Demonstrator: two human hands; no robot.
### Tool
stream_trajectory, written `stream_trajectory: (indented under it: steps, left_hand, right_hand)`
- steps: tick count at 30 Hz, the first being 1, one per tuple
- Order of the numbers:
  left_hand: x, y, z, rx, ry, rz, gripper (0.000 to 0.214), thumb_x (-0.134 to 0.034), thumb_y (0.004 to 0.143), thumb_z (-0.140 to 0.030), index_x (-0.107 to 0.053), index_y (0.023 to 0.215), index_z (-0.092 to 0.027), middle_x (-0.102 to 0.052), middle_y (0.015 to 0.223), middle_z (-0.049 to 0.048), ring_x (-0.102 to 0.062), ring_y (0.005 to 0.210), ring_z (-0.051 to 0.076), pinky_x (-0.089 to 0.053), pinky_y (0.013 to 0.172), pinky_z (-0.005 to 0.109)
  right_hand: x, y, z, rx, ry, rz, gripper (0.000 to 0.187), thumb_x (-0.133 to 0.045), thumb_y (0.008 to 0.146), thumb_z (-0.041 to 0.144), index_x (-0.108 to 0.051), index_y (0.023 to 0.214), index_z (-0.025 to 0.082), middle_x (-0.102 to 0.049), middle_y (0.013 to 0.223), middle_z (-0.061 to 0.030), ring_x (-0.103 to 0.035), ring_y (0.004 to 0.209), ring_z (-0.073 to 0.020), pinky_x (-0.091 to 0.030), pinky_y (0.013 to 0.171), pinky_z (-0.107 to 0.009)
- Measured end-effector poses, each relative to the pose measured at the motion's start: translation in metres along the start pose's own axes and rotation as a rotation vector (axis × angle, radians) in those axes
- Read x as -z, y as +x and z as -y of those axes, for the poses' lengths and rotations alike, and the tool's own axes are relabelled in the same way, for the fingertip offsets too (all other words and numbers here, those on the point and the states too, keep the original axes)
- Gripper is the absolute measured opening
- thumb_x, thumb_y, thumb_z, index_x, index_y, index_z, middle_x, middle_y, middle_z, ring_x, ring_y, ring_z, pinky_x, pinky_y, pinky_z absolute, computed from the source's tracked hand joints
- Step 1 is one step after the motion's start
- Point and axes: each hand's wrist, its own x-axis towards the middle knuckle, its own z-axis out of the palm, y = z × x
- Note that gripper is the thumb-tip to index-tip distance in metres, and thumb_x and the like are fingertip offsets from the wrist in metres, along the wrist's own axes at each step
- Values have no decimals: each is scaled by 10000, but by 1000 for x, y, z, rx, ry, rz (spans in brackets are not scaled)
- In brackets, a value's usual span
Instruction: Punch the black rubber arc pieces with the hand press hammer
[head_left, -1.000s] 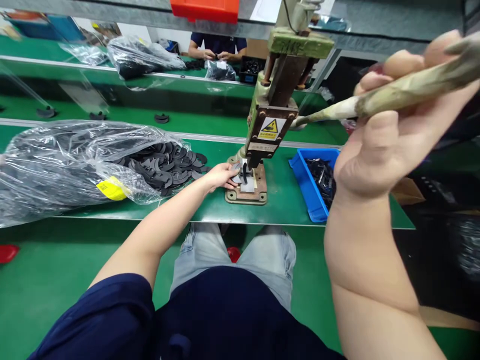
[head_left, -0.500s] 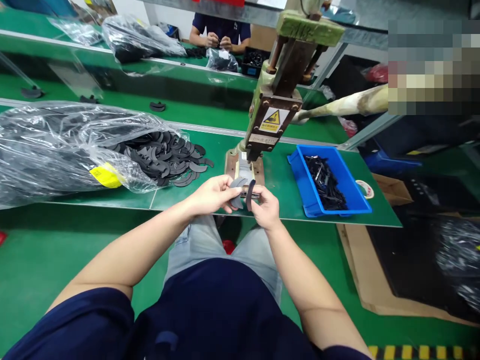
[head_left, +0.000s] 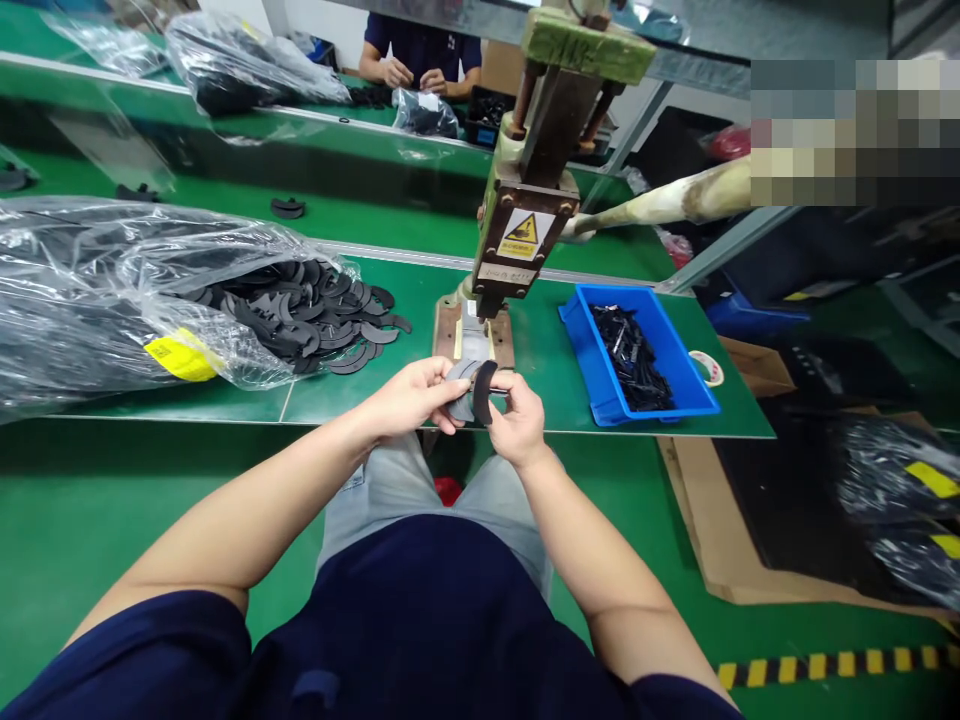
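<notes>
My left hand is closed on grey crescent-shaped pieces in front of the hand press. Close beside it, my right hand pinches a dark crescent-shaped piece, turned upright against the grey ones. A thin dark part shows between my right fingers and that piece, too small to name. Behind my hands is the press base with a light fixture in its middle. To the left, many loose crescent pieces spill from a clear plastic bag.
A blue bin with small black parts stands right of the press, beside a tape roll. The press lever juts right. Behind runs a green belt carrying a few crescent pieces. A co-worker sits across.
The dark crescent piece in my right hand has turned to show its broad face and moved against the grey pieces. The whole view has shifted slightly.
</notes>
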Motion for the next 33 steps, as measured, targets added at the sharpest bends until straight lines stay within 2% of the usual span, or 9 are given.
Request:
stream_trajectory:
  steps: [4, 9, 12, 17, 21, 23, 26, 29, 33]
  left_hand:
    - [3, -3, 3, -44, 95, -36, 499, -871, 801, -613, -575, 859, -216, -641, 742, -10, -658, 592, 136, -619, 565, 294]
    - [-5, -14, -4, -415, 526, -357, 256, -825, 871, -463, -669, 886, -260, -662, 939, 54, -660, 941, 216, -591, 850, 349]
    - [-9, -15, -9, -485, 747, -310, 306, -762, 921, -436, -629, 707, -261, -600, 797, 60, -609, 906, 248, -539, 902, 391]
    - [-5, -7, -6, -368, 617, -206, 474, -681, 983, -486, -537, 617, -222, -521, 738, 21, -516, 702, 166, -449, 678, 314]
    - [-2, -5, 1, -352, 447, -261, 347, -808, 897, -522, -668, 852, -208, -610, 848, 9, -562, 748, 136, -475, 692, 265]
    - [1, -4, 5, -259, 319, -165, 410, -819, 878, -573, -685, 980, -200, -649, 861, 5, -579, 709, 125, -479, 638, 251]
    - [16, 7, 10, -115, 204, -51, 464, -801, 882, -628, -659, 903, -187, -620, 705, -27, -540, 560, 97, -422, 512, 217]
    - [47, 41, 11, -100, 124, -293, 432, -843, 879, -551, -619, 835, -184, -592, 622, -39, -532, 490, 81, -390, 443, 184]
    - [96, 115, -4, 58, -45, -578, 319, -848, 919, -332, -589, 829, -169, -608, 608, -16, -574, 466, 83, -464, 459, 176]
  right_hand:
    - [10, 0, 3, 108, -51, 55, 171, -685, 949, 319, -717, 1109, 272, -789, 1065, -67, -755, 999, -210, -640, 909, -414]
    - [10, -3, 2, 199, -103, 54, 199, -704, 913, 257, -710, 1111, 280, -775, 1017, -66, -740, 936, -213, -635, 843, -416]
    - [9, -4, 3, 224, -121, 49, 207, -703, 909, 232, -708, 1111, 275, -777, 1010, -67, -738, 920, -211, -629, 827, -412]
    - [9, -6, 6, 218, -125, 50, 186, -714, 907, 235, -712, 1089, 268, -779, 982, -55, -732, 882, -194, -622, 807, -395]
    - [7, -7, 6, 173, -108, 31, 170, -688, 944, 229, -707, 1110, 256, -783, 1016, -55, -745, 940, -185, -628, 847, -380]
    - [7, -6, 5, 149, -99, 35, 187, -687, 951, 223, -711, 1133, 261, -782, 1032, -51, -743, 965, -184, -631, 877, -381]
    - [12, -6, 1, 92, -104, 55, 315, -690, 953, 215, -697, 1263, 270, -763, 1134, -71, -731, 1035, -192, -635, 935, -398]
    - [23, -12, -4, 16, -120, 25, 391, -652, 974, 197, -652, 1360, 255, -717, 1182, -98, -709, 1072, -192, -635, 942, -398]
    - [34, -23, -5, -30, -145, 20, 317, -626, 982, 179, -672, 1288, 247, -706, 1116, -86, -703, 1053, -187, -627, 927, -381]
